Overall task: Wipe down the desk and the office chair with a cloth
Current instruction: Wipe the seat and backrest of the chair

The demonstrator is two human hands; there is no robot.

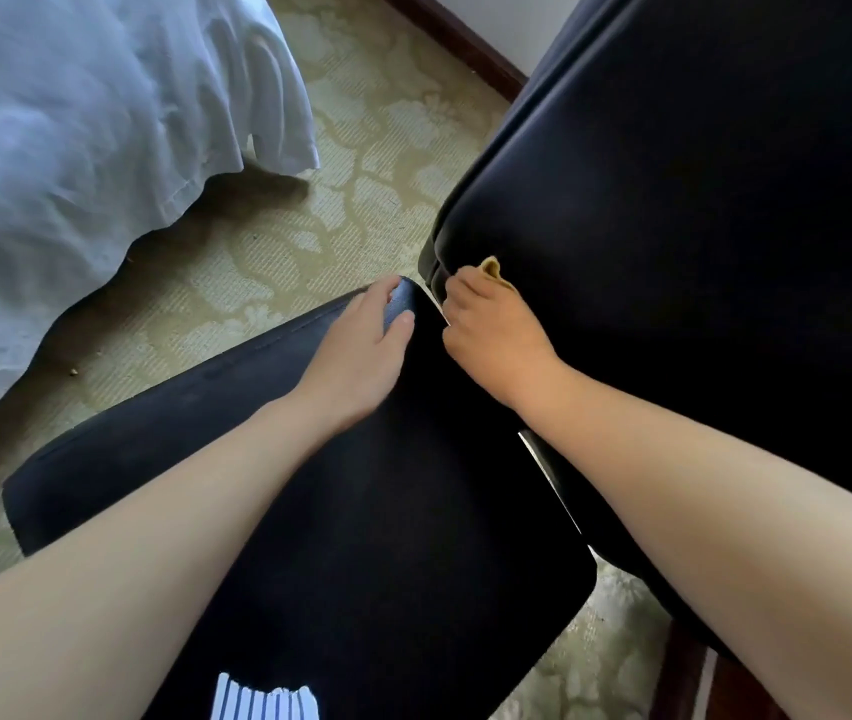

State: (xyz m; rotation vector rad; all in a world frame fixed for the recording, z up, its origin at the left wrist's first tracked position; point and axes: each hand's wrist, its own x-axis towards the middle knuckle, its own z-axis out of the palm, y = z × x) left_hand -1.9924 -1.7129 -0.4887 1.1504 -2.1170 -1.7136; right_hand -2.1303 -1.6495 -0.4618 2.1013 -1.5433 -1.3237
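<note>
The near chair seat (pixel 387 511) has the left hand (pixel 361 350) gripping its far corner. The right hand (pixel 491 335) clutches a yellow cloth (pixel 492 267) at the backrest (pixel 673 200) base. Chair wiping seems underway; the desk is out of view.

white bedsheet (pixel 76 148) over patterned carpet (pixel 361 163)

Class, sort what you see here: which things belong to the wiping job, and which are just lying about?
Belong to the job: chair; cloth, gripped in the right hand; left hand, holding the chair's corner.
Just lying about: bed sheet; carpet; skirting board.
</note>
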